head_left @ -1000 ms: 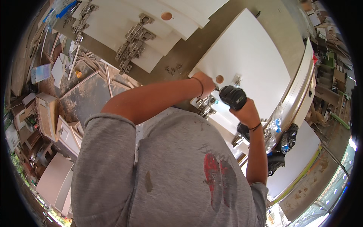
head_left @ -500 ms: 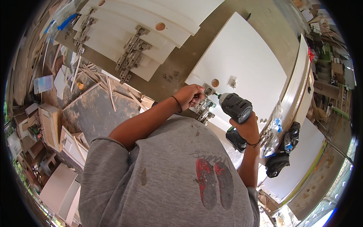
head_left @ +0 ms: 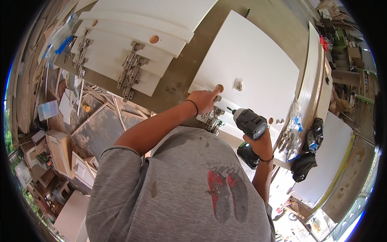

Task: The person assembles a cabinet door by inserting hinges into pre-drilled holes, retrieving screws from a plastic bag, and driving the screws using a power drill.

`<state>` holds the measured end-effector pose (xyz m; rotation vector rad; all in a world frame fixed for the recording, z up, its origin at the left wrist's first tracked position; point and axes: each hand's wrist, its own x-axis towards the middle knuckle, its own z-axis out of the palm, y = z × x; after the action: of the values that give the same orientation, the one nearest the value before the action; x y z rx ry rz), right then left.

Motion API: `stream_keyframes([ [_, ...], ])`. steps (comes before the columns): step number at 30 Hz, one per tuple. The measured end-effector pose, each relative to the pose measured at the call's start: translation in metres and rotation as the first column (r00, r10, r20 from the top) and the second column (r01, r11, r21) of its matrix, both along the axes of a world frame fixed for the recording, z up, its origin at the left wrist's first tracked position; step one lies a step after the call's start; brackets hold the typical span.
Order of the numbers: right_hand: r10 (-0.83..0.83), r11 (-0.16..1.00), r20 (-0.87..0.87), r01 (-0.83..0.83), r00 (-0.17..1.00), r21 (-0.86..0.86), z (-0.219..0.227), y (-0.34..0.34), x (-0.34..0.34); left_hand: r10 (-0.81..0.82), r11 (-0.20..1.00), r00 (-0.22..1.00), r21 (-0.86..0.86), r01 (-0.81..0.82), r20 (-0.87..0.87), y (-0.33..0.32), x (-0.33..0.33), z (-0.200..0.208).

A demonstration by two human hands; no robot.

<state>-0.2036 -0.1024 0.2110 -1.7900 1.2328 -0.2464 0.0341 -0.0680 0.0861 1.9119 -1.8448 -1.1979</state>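
Observation:
My right hand [head_left: 260, 143] grips a black and grey cordless drill [head_left: 250, 123], its bit pointing left, clear of the panel. At the near left edge of a white panel [head_left: 258, 56], my left hand [head_left: 204, 101] is closed on a metal cabinet hinge [head_left: 217, 98], mostly hidden by the fingers. An extended finger reaches the rim of a round hole [head_left: 219, 88] in the panel. Just below that hand lie several more hinges [head_left: 211, 120]. A small heap of screws [head_left: 238, 85] rests on the panel, right of the hole. Another round hole [head_left: 270, 120] shows beyond the drill.
Stacked white panels [head_left: 161, 48] with hinge piles [head_left: 131, 70] lie at the left. Loose screws [head_left: 174, 87] are scattered on the brown tabletop. Plastic bags of hardware [head_left: 291, 139] and black bags [head_left: 308, 157] sit at the right. Wood offcuts [head_left: 96, 109] litter the floor.
My left hand has shifted from beside the hinge to the hole's rim, a finger now stretched out. The drill bit has come away from the hinge. The whole view has shifted slightly.

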Motion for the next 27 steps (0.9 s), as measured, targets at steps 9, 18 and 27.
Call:
stream_keyframes([
  [9, -0.067, 0.997, 0.146, 0.070, 0.987, -0.018, -0.005, 0.007, -0.012, -0.042, 0.997, 0.998, 0.056, 0.045, -0.052, -0.012, -0.001, 0.010],
  [18, 0.079, 0.995, 0.022, -0.080, 0.997, 0.056, 0.009, 0.003, 0.020, 0.691, 0.713, 0.141, 0.635, -0.297, -0.709, 0.029, -0.004, -0.009],
  [27, 0.111, 0.991, 0.010, -0.111, 0.994, 0.074, 0.019, 0.004, 0.036, 0.734, 0.640, -0.288, 0.768, -0.011, -0.615, 0.039, 0.004, -0.009],
])
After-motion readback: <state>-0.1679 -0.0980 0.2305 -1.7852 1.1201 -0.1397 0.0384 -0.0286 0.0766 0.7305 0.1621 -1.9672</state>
